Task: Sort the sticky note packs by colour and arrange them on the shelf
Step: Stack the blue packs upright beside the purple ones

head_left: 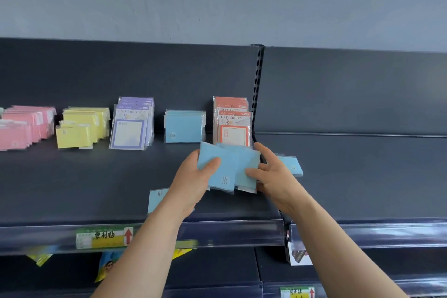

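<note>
Clearly the blue sticky note packs, fanned at frame centre above the shelf, look light, thin and slippery in their sleeves, best pinched by the edges. Left hand grips their left side, thumb on top; right hand clasps the right.

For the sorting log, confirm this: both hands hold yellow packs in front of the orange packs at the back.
Not quite: the head view shows the left hand and right hand holding blue packs, not yellow. They are indeed in front of the orange packs at the back.
</note>
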Available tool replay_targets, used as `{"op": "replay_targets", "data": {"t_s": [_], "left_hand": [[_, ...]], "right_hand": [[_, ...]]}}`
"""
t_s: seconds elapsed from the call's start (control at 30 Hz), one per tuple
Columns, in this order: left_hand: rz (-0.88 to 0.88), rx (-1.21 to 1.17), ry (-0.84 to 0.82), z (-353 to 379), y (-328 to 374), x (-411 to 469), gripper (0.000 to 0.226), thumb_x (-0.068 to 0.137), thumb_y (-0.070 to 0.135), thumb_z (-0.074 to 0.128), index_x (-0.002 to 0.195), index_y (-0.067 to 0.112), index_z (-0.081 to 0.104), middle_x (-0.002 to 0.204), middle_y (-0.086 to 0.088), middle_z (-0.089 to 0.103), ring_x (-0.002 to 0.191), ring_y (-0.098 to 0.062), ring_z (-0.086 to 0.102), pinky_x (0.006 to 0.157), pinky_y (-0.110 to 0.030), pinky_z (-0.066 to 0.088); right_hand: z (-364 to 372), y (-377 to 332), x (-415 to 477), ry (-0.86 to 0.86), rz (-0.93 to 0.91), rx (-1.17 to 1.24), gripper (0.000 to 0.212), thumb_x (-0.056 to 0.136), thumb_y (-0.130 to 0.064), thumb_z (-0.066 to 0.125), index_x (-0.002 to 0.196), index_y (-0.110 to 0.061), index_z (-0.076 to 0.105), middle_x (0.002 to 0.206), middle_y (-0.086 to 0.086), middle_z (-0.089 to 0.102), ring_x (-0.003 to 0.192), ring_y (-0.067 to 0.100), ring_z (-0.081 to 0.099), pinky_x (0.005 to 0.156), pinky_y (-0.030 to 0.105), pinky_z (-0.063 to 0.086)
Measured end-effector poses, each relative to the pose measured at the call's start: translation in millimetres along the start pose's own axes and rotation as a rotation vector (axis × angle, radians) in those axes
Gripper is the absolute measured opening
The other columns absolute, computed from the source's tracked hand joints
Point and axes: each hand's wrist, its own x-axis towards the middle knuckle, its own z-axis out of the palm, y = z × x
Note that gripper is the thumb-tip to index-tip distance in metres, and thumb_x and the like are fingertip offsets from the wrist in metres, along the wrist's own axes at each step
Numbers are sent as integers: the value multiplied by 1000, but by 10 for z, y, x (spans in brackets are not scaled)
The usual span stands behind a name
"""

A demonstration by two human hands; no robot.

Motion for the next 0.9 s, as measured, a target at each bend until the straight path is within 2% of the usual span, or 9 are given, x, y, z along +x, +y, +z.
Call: {"op": "replay_targets", "data": {"t_s": [0.07, 0.13, 0.2, 0.37, 0.53, 0.63, 0.73, 0.83, 0.9], "left_hand": [[-14, 135, -22, -13, -1, -10, 13, 97, 30, 56, 109, 26, 54, 110, 3, 67, 103, -17, 64, 89, -44, 54], [-24, 220, -20, -66, 43, -10, 10, 98, 27, 51, 105, 22, 52, 109, -2, 65, 99, -19, 65, 85, -45, 56], [-33, 288, -41, -134, 118, -4, 8, 95, 21, 47, 103, 18, 50, 104, -6, 62, 94, -24, 65, 82, -48, 57], [71, 535, -186, -212, 287, -24, 24, 87, 11, 57, 104, 28, 54, 104, 5, 63, 93, -12, 62, 73, -29, 50], [175, 526, -161, -122, 274, -40, 43, 81, 12, 73, 114, 35, 57, 108, 16, 64, 94, 0, 64, 69, -17, 52], [205, 462, -58, -31, 188, -36, 35, 78, 16, 79, 102, 27, 56, 97, 14, 69, 80, -1, 67, 62, -17, 54], [225, 480, 45, 22, 84, -27, 32, 76, 20, 81, 95, 28, 56, 100, 10, 65, 87, -7, 64, 66, -19, 53], [219, 492, 37, 38, 28, -47, 34, 79, 24, 79, 97, 27, 50, 111, 9, 60, 98, -9, 59, 72, -19, 51], [209, 481, -5, 44, 21, -72, 38, 82, 23, 76, 101, 25, 43, 110, 11, 62, 95, -7, 61, 67, -16, 51]], "right_hand": [[-20, -38, 5, 25, 1, -59, 47, 92, -5, 59, 130, -25, 39, 108, 2, 71, 95, 20, 70, 88, 41, 56], [-72, -102, 11, 74, -12, -108, 39, 90, -5, 62, 127, -8, 49, 102, 3, 72, 88, 17, 71, 80, 32, 58], [-134, -164, 13, 102, -44, -177, 30, 90, -3, 63, 119, -4, 59, 99, 4, 73, 85, 17, 71, 75, 28, 57], [-182, -296, -12, 52, -105, -298, 22, 92, -5, 58, 106, -19, 67, 99, 4, 73, 90, 19, 70, 81, 32, 56], [-122, -378, -87, -98, -151, -361, 38, 94, -1, 49, 101, -32, 70, 105, -6, 73, 102, 17, 66, 92, 33, 52], [-113, -415, -131, -165, -133, -334, 47, 92, 5, 40, 102, -30, 70, 110, -4, 72, 106, 16, 65, 95, 30, 50], [-118, -399, -156, -195, -131, -328, 45, 93, 5, 40, 113, -23, 67, 116, -4, 70, 109, 12, 63, 96, 25, 48], [-127, -346, -158, -173, -132, -355, 49, 90, 9, 38, 121, -21, 62, 121, -4, 66, 111, 11, 60, 92, 22, 46], [-146, -302, -158, -166, -130, -306, 50, 88, 11, 39, 122, -19, 59, 121, -2, 65, 110, 13, 60, 90, 23, 46]]}}
